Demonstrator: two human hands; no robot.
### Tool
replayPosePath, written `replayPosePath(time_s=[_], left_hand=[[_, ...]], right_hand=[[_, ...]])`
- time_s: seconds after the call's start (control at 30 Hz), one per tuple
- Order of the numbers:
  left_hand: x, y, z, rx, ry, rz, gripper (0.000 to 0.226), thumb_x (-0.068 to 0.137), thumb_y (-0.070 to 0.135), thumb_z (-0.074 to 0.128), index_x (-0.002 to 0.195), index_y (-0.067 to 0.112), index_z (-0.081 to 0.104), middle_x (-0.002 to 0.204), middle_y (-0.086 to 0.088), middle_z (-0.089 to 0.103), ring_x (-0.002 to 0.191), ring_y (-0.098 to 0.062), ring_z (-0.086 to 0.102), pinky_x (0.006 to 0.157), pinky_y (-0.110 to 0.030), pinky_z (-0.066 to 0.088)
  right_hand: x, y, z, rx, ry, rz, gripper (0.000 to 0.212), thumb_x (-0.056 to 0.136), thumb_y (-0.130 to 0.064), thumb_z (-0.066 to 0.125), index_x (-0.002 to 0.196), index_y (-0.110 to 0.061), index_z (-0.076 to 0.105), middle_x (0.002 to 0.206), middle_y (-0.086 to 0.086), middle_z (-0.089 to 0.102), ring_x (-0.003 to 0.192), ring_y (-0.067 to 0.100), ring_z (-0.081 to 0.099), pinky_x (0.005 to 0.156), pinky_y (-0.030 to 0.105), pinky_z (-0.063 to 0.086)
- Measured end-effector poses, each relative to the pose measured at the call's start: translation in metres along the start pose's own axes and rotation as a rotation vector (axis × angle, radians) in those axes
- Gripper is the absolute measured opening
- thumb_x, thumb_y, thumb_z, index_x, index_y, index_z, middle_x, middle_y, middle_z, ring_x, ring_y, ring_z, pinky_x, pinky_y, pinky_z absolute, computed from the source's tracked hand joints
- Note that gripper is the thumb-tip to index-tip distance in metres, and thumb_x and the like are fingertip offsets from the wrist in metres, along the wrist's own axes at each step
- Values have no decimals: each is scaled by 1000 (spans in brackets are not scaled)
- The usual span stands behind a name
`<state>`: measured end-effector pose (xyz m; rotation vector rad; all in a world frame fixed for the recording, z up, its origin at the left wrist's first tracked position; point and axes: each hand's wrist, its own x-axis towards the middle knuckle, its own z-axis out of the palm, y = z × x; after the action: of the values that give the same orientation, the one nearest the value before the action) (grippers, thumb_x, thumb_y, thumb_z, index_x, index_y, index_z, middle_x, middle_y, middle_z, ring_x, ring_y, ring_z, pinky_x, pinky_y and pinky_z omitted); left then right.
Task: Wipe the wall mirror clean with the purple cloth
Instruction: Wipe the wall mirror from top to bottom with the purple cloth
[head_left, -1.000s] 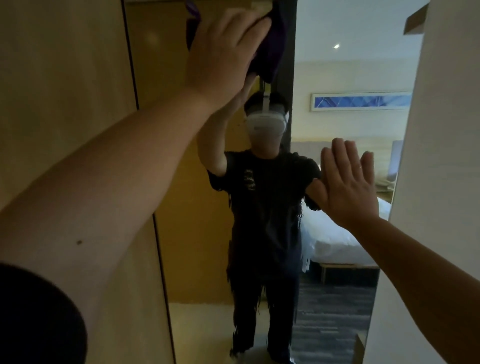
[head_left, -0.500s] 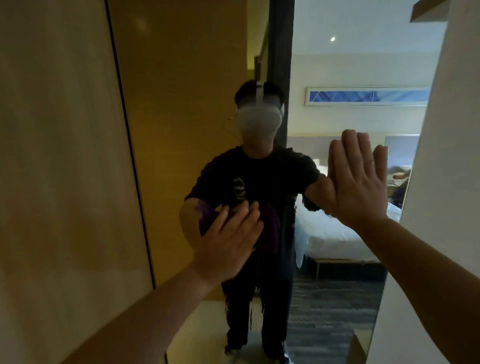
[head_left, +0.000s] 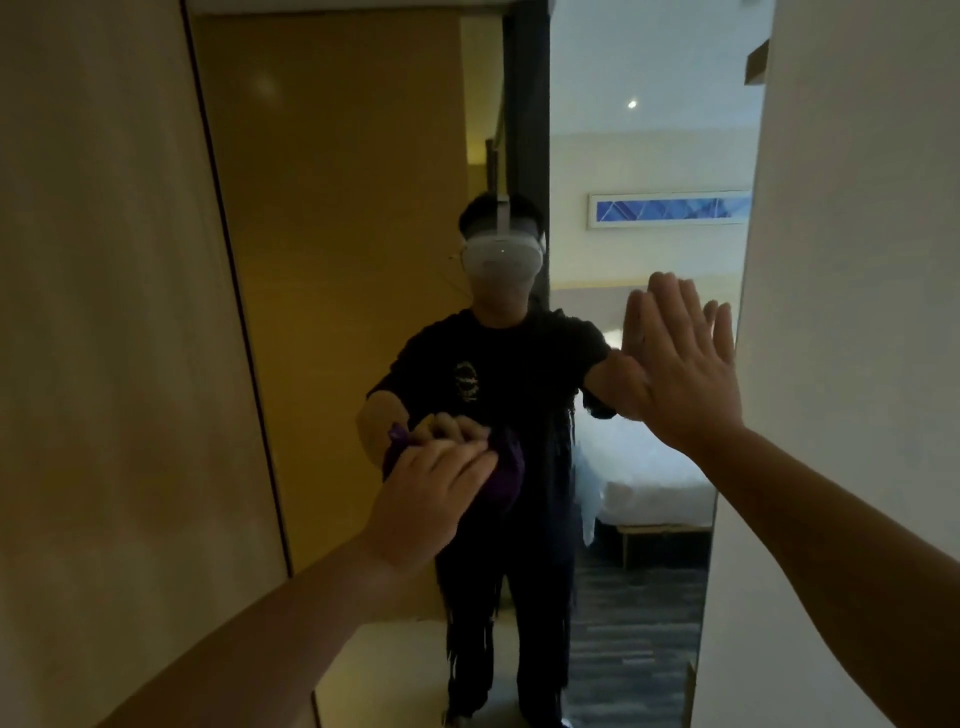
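The tall wall mirror (head_left: 337, 260) fills the middle of the view and reflects a person in dark clothes with a headset. My left hand (head_left: 434, 496) presses the bunched purple cloth (head_left: 506, 480) flat against the glass at about mid-height, fingers fairly straight; most of the cloth is hidden behind the hand. My right hand (head_left: 685, 374) lies with open palm and straight fingers on the glass near the mirror's right edge, holding nothing.
A light wood panel (head_left: 104, 312) borders the mirror on the left. A white wall (head_left: 857, 312) juts out on the right, close to my right arm. The mirror reflects a bed and a framed blue picture behind me.
My left hand has swept the cloth down the glass from the mirror's top to mid-height. My right hand has stayed flat on the glass at nearly the same spot.
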<state>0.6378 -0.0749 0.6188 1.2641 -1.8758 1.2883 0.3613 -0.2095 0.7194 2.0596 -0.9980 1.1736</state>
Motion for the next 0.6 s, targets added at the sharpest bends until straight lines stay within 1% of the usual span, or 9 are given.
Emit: replayPosePath(time_s=[0.07, 0.13, 0.2, 0.3, 0.37, 0.43, 0.5, 0.53, 0.6], left_hand=[[47, -9, -15, 10, 83, -49, 38, 94, 4, 61, 130, 12, 54, 124, -10, 64, 105, -33, 63, 78, -45, 52], [104, -19, -33, 29, 168, -77, 41, 90, 4, 69, 129, 9, 56, 125, -13, 64, 107, -34, 60, 86, -47, 52], [163, -28, -50, 62, 236, -83, 44, 87, 5, 73, 128, 7, 58, 125, -12, 63, 110, -33, 58, 94, -44, 48], [247, -39, -67, 160, 314, -83, 37, 92, 11, 66, 128, 9, 60, 126, -10, 63, 112, -31, 57, 98, -41, 45], [286, -44, -73, 201, 290, -89, 37, 95, 14, 59, 133, 10, 57, 133, -9, 60, 119, -32, 56, 102, -43, 42], [302, -44, -70, 198, 188, -121, 44, 101, 23, 47, 144, 12, 46, 148, -9, 47, 136, -32, 43, 110, -47, 33], [296, -41, -59, 248, 104, -132, 53, 104, 34, 35, 152, 13, 31, 160, -9, 29, 147, -29, 25, 118, -48, 22], [287, -38, -53, 274, 89, -118, 55, 105, 37, 32, 154, 13, 28, 161, -10, 25, 149, -28, 21, 120, -47, 20], [259, -28, -41, 292, 90, -81, 56, 104, 39, 35, 153, 11, 29, 161, -11, 26, 148, -29, 23, 120, -49, 22]], right_hand=[[0, 6, 5, -53, -37, -10, 67, 103, -48, 29, 156, -10, 11, 165, 13, 1, 152, 27, -9, 122, 55, 1], [1, 6, 8, -62, -31, -12, 67, 103, -47, 29, 156, -9, 13, 165, 13, 2, 152, 28, -9, 122, 55, 1], [1, 5, 11, -42, -5, -13, 66, 103, -45, 29, 156, -9, 13, 164, 12, 1, 152, 27, -9, 122, 55, 0], [2, 6, 15, -27, 30, -30, 66, 102, -45, 29, 156, -9, 14, 163, 11, 0, 152, 27, -8, 122, 56, 2], [2, 8, 17, -25, 48, -45, 65, 102, -45, 28, 155, -9, 15, 163, 11, 1, 152, 27, -7, 121, 57, 4], [2, 9, 19, -24, 69, -53, 65, 102, -45, 28, 155, -10, 15, 163, 11, 3, 152, 26, -7, 122, 57, 3], [2, 10, 21, -6, 101, -62, 65, 102, -45, 27, 155, -10, 14, 162, 11, 4, 152, 26, -7, 122, 55, 1], [2, 10, 22, 3, 119, -66, 64, 103, -45, 26, 154, -10, 15, 162, 11, 4, 152, 25, -6, 122, 54, -1], [2, 11, 23, 34, 173, -78, 60, 104, -42, 26, 154, -9, 20, 162, 10, 7, 152, 26, -3, 122, 52, -1]])
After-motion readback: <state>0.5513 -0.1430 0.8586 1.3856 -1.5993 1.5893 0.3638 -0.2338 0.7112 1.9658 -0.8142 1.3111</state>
